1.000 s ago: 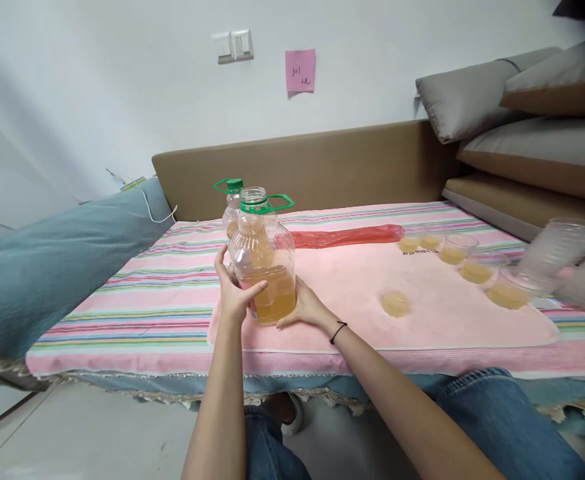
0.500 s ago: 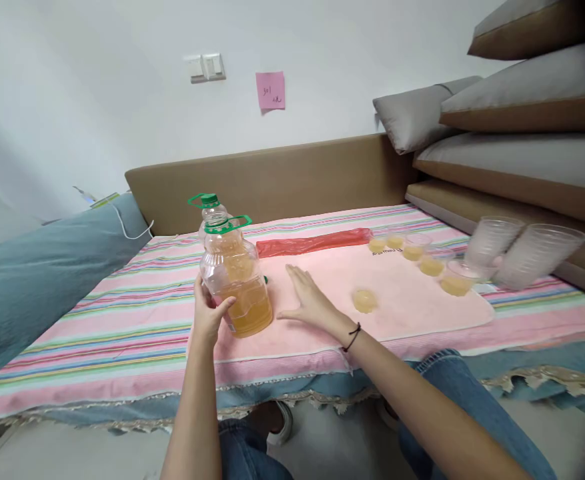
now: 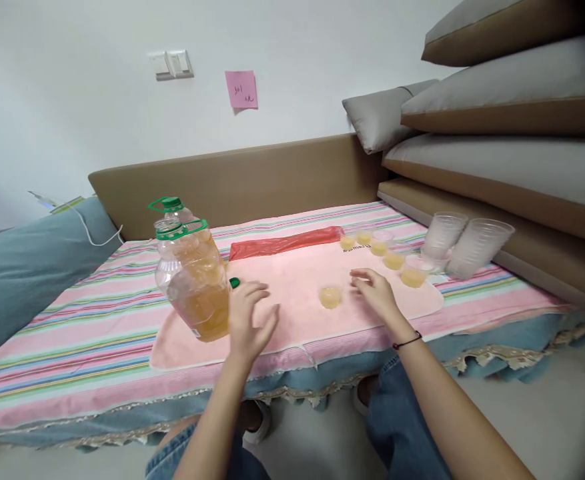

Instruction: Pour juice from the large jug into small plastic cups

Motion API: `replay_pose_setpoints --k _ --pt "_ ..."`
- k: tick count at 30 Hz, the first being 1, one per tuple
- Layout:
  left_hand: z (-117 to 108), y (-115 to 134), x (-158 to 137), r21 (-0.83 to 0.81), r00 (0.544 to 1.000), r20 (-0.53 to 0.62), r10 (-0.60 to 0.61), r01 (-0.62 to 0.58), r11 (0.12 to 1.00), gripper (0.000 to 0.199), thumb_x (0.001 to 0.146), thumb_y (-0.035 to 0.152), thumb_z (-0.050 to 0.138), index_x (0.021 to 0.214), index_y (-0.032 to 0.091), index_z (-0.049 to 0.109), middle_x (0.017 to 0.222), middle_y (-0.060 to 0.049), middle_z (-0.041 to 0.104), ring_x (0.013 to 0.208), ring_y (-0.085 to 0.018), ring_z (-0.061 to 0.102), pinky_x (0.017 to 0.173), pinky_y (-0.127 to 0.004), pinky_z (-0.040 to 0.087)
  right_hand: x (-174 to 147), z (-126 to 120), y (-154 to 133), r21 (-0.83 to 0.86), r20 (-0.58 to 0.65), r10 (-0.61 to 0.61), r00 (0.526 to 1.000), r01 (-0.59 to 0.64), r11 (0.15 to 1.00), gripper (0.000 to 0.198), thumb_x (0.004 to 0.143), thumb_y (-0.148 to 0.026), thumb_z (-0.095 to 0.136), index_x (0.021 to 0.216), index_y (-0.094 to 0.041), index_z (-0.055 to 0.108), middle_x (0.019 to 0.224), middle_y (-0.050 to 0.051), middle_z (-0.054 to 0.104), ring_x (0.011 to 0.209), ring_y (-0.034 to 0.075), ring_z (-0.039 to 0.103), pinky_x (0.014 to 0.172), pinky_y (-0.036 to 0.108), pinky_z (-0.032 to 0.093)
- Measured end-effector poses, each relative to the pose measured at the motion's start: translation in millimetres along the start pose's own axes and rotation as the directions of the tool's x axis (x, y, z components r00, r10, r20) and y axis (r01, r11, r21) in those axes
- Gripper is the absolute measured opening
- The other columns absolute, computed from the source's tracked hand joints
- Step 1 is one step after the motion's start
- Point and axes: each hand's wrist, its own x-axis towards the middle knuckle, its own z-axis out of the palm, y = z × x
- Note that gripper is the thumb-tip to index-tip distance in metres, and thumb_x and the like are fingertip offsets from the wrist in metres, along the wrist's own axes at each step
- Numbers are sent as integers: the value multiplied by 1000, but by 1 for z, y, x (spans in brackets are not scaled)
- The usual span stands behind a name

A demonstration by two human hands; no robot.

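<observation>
My left hand is open above the pink mat, just right of an uncapped clear plastic bottle part full of yellow liquid. A green cap lies behind that hand. My right hand is open with curved fingers, close to the right side of a small clear plastic cup with some yellow liquid in it. Nothing is held in either hand. Several similar cups, one of them the near cup, stand in a slanting row at the right of the mat.
A second bottle with a green cap stands behind the first. Two stacks of clear cups lean at the right beside piled cushions. A flattened red plastic bag lies along the mat's back. The striped bedcover drops off at the front edge.
My left hand has let go of the bottle and moved right. My right hand has moved from near the bottle to the right side of the lone cup. The view has turned right.
</observation>
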Motion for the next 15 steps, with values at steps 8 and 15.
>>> replay_pose_setpoints --k 8,15 --pt "129 23 -23 -299 640 473 -606 763 573 80 51 29 88 121 17 51 123 -16 61 116 -30 60 102 -48 45 -15 1 -8 -183 259 41 965 7 983 19 78 -5 58 91 -15 68 83 3 69 76 17 64 73 27 49" --pt "156 22 -17 -387 621 422 -660 782 489 56 56 23 83 104 19 54 113 -10 65 97 -21 68 89 -37 53 -14 -13 -12 -329 306 81 948 25 944 21 81 -3 58 92 -15 70 77 2 66 76 17 61 70 24 42"
